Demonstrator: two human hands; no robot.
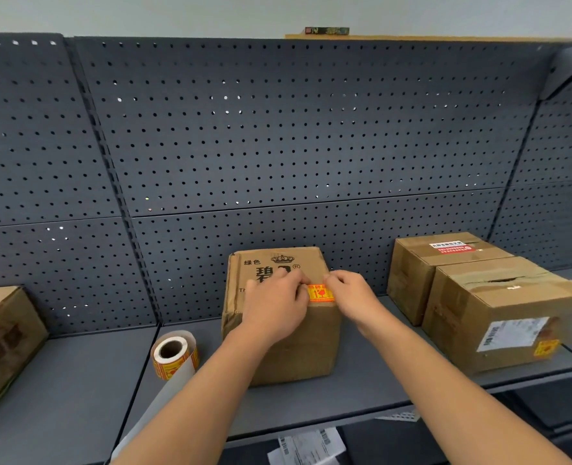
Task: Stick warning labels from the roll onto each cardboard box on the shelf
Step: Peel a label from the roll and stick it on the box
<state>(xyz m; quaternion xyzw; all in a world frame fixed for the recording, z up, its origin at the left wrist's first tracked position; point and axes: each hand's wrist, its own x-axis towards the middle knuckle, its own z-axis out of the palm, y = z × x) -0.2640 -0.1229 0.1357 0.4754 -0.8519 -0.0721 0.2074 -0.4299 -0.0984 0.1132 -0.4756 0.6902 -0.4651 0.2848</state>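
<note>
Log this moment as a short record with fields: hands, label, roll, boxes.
Left hand: pinches the left end of the orange-yellow warning label
Right hand: pinches its right end
Label: at the top front edge of the printed brown cardboard box
Roll: orange label roll on the grey metal shelf, left of that box, liner trailing
Front right cardboard box: already carries an orange label

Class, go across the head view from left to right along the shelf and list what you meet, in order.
Plain box at the left edge → label roll → left hand → warning label → right hand → box with the white shipping label. Hands and label sit on the printed middle box.
</note>
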